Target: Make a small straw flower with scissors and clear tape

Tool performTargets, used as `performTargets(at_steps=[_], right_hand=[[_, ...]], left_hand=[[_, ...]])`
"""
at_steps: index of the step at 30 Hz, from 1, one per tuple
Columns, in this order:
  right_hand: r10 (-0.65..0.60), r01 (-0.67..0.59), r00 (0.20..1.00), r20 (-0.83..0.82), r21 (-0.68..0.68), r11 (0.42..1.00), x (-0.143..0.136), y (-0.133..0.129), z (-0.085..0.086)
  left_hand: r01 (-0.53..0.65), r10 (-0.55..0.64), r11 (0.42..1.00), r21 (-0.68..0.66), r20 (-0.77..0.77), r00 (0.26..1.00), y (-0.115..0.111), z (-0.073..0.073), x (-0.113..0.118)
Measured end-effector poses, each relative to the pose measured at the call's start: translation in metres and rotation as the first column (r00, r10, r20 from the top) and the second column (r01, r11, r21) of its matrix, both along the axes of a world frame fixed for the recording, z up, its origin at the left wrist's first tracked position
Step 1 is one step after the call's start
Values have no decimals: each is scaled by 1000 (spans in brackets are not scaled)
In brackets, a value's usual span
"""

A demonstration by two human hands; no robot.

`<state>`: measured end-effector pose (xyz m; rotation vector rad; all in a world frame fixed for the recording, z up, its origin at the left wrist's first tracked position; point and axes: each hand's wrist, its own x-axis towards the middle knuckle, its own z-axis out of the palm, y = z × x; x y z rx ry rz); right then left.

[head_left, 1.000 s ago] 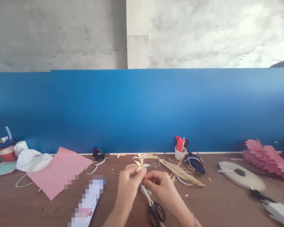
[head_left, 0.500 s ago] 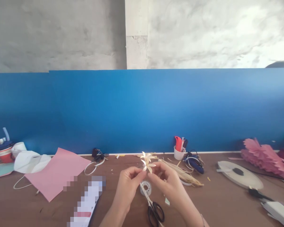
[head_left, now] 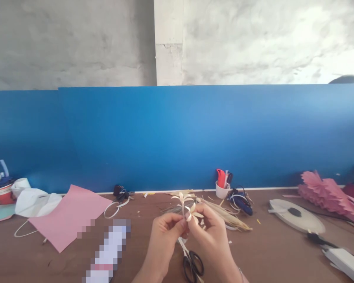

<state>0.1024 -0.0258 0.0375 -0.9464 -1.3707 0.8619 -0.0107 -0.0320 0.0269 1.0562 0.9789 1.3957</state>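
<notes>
Between my two hands is a small cream-coloured flower [head_left: 182,198] with thin, curling petals, held up over the table. My left hand [head_left: 166,236] pinches its lower part between thumb and fingers. From the other side, my right hand [head_left: 210,227] closes thumb and fingers on the petals. The fingers hide the flower's base. Under the hands lies a pair of scissors [head_left: 192,264] with black handles, its blades pointing away from me. A roll of clear tape behind the scissors is mostly covered by my hands.
Dried husk strips [head_left: 228,216] lie behind my right hand, near a white cup [head_left: 222,191] of pens. Pink paper [head_left: 72,216] and keys [head_left: 122,193] are on the left. To the right are an oval cream-coloured object [head_left: 297,218], pleated pink paper [head_left: 327,192] and a white power strip [head_left: 343,259].
The flower has turned in my fingers, and its petals now spread differently. My hands have come closer together, covering more of the tape roll. The view has shifted slightly.
</notes>
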Motion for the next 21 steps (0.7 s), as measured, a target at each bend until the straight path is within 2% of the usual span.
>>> performTargets(at_steps=[5, 13, 18, 21], right_hand=[[93, -87, 983, -155, 44, 995, -2, 4, -3], [126, -119, 978, -164, 51, 992, 1, 14, -12], [152, -159, 976, -153, -32, 987, 1, 19, -14], [240, -251, 964, -114, -96, 963, 1, 21, -15]], left_hand=[[23, -22, 1000, -14, 83, 996, -1, 1, -1], [-26, 26, 1000, -4, 32, 999, 4, -4, -1], [-75, 76, 997, -27, 66, 995, 11, -9, 0], [-107, 111, 993, -45, 113, 987, 16, -9, -5]])
